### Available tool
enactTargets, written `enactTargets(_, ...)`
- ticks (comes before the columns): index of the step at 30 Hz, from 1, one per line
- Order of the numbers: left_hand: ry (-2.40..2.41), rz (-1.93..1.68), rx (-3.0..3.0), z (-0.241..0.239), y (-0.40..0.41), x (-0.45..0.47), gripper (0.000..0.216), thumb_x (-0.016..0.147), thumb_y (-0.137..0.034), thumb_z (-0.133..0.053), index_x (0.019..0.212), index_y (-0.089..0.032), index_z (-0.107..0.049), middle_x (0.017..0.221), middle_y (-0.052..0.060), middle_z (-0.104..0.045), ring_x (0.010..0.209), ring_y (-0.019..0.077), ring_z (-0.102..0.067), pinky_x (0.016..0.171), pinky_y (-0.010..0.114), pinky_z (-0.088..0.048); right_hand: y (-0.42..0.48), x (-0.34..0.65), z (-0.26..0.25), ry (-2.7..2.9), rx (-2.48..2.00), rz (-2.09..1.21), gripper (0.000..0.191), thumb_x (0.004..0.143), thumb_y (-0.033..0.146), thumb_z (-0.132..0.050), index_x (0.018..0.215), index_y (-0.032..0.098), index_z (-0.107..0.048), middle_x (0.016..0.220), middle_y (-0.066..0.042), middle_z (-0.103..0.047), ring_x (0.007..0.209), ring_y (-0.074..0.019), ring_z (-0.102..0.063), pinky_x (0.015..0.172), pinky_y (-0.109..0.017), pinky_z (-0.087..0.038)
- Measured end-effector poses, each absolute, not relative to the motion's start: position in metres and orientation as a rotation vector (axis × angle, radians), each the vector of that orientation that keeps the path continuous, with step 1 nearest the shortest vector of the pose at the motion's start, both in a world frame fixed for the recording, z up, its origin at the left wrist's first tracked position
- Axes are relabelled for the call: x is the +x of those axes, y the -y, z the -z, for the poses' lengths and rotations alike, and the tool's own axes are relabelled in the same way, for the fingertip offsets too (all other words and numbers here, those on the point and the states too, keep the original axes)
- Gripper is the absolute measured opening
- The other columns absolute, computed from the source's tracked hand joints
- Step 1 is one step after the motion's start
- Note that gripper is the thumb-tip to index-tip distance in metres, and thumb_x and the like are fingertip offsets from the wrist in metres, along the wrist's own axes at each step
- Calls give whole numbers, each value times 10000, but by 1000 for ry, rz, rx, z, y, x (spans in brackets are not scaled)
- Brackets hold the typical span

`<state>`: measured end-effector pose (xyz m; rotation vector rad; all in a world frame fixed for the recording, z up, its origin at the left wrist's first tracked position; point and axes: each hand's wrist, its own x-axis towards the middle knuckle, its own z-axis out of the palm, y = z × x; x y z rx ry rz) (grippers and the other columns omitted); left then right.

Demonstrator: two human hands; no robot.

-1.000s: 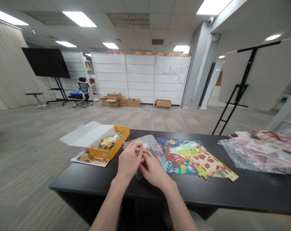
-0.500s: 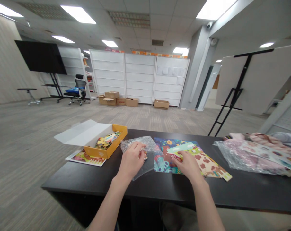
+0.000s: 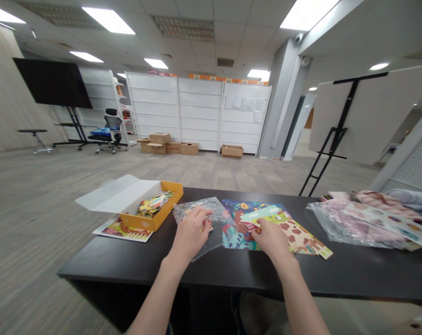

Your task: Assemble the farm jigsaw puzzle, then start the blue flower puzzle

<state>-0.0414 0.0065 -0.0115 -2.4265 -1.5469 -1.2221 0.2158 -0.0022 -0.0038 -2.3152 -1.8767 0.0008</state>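
My left hand is curled over a clear plastic bag, and small patterned puzzle pieces peek out beside its fingertips. What its palm covers is hidden. Thumb and fingers of my right hand are closed on a puzzle piece with a red barn, at the left edge of a partly assembled farm puzzle. Cow spots and green fields show on that puzzle. Beneath it lies a dark blue picture sheet with a sea scene.
An open yellow box of loose puzzle pieces stands on the left, over a printed picture card. Plastic-wrapped pink fabric lies at the right of the black table. Behind stand cardboard boxes and a whiteboard stand.
My right thumb and fingers have drawn closer together around the barn piece. My left hand stays nearly still on the bag. The whole view has shifted slightly.
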Motion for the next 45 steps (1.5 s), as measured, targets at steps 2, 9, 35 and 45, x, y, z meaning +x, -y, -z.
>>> enactTargets(2, 1552, 1213, -2435, 11, -6, -42, 260, 919, -112, -476, 1092, -231, -628, 1156, 49, -692, 1123, 210, -639, 966, 359, -523, 3, 219, 6, 1872, -2273, 2, 286, 904, 357, -547, 1085, 189, -692, 997, -145, -762, 968, -303, -712, 650, -300, -403)
enactTargets(9, 1553, 1216, -2430, 13, -7, -43, 248, 916, -116, -489, 1080, -225, -640, 1137, 57, -702, 1109, 220, -646, 965, 374, -530, 2, 229, 16, 1849, -2134, 32, 312, 921, 334, -529, 1156, 201, -686, 933, -107, -772, 908, -273, -721, 614, -281, -369)
enactTargets(35, 1133, 752, -2944, 23, 26, 87, 265, 960, -364, -561, 1160, -223, -661, 1320, 92, -628, 1260, 287, -518, 1058, 464, -443, -3, 295, 45, 1716, -2067, 70, 284, 924, 333, -529, 998, 199, -768, 1085, -120, -742, 1042, -266, -670, 906, -370, -484)
enactTargets(45, 1391, 648, -2868, 34, 22, 87, 516, 970, -563, -486, 1364, -244, -577, 1412, 102, -592, 1316, 352, -483, 1084, 536, -400, 9, 333, 36, 1512, -2233, 75, 345, 912, 412, -525, 1071, 217, -760, 1169, -133, -719, 1017, -300, -692, 853, -374, -497)
